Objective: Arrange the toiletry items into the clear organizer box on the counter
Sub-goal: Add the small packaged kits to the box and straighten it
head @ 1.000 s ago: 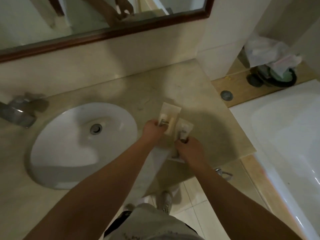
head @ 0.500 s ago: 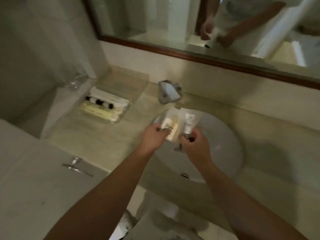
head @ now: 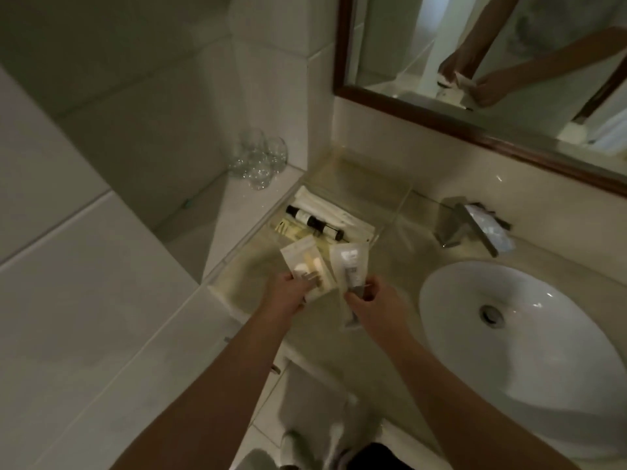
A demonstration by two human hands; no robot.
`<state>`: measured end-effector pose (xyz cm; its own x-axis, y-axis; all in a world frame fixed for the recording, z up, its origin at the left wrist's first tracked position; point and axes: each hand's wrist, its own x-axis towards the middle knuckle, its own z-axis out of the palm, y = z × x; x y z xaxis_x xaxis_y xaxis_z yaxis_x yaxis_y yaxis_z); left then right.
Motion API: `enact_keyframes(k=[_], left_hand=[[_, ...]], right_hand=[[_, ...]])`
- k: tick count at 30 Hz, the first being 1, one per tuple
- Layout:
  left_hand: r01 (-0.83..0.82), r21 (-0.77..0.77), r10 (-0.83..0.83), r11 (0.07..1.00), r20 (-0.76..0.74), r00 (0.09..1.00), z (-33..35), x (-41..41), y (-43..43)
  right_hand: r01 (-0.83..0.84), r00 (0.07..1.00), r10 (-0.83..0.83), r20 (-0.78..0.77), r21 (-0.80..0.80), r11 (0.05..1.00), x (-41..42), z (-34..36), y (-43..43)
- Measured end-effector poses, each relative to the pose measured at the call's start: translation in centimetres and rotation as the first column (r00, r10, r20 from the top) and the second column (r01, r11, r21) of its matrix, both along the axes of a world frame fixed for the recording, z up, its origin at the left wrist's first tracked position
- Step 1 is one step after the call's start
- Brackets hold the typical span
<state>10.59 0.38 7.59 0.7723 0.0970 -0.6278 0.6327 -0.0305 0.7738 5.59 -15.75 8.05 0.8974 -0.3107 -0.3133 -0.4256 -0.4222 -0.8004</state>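
Two bare forearms reach forward over the near edge of the pale stone table (head: 380,361). The left hand (head: 288,295) grips the lower end of a cream sachet (head: 307,262), its fingers curled under the packet and the thumb on top. Just beside it, the right hand (head: 376,307) pinches the bottom of a clear sachet (head: 351,266) with a small white tube inside. The two hands are near each other but apart, and the two sachets stand side by side, fanned slightly away from one another.

Both packets are held above the table, just in front of the clear organizer box (head: 371,228), their top edges overlapping its front wall from this angle. I cannot tell whether they touch it. Inside the box lie two small dark-capped bottles (head: 305,217), a yellowish bottle (head: 288,228) and some flat white packets (head: 325,206).

To the right sits the white oval sink (head: 509,368) with its metal drain (head: 490,313), and behind it the angular chrome faucet (head: 475,225). On a tiled ledge left of the box stand clear drinking glasses (head: 259,161). A wood-framed mirror (head: 441,120) on the wall beyond reflects both arms.
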Motion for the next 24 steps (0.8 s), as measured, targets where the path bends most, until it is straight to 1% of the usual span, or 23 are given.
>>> enact_keyframes(k=[6,8,10,12,14,17,20,22,23,24], left_hand=[[-0.068,-0.075,0.063,0.995,-0.065,0.996,-0.4,3.9,0.4],[-0.092,-0.068,0.087,0.993,-0.080,0.993,-0.6,5.1,0.9],[-0.105,-0.017,0.104,0.994,-0.060,0.993,-0.7,6.5,1.8],[-0.166,0.029,0.167,0.986,-0.014,0.986,-0.5,8.2,2.6],[-0.204,0.082,0.204,0.975,0.011,0.979,-0.5,9.5,3.4],[-0.222,0.091,0.221,0.971,0.023,0.975,-0.7,9.8,4.2],[-0.227,0.085,0.226,0.970,0.019,0.974,-1.1,9.2,3.9],[-0.246,0.096,0.243,0.964,0.044,0.969,-1.5,9.1,3.9],[-0.253,0.132,0.246,0.959,0.062,0.967,-1.2,8.8,3.8],[-0.248,0.161,0.246,0.955,0.035,0.969,-2.7,12.2,6.1]], right_hand=[[0.032,0.999,-0.032,-0.039,-0.011,0.999,4.9,-0.9,-0.6],[0.006,0.998,-0.007,-0.062,-0.002,1.000,7.1,-1.6,-0.6],[-0.058,0.996,0.057,-0.074,-0.021,0.998,9.3,-1.8,-0.5],[-0.146,0.986,0.141,-0.090,-0.041,0.989,11.9,-1.9,-0.3],[-0.215,0.972,0.204,-0.117,-0.095,0.972,14.1,-1.7,-0.1],[-0.325,0.938,0.295,-0.183,-0.168,0.931,15.4,-1.5,0.6],[-0.451,0.883,0.405,-0.238,-0.188,0.872,16.3,-1.4,0.9],[-0.495,0.859,0.443,-0.256,-0.200,0.846,16.6,-1.4,1.2],[-0.522,0.841,0.467,-0.274,-0.186,0.832,16.4,-1.1,1.5],[-0.513,0.839,0.447,-0.310,-0.180,0.839,19.5,-2.1,3.9]])
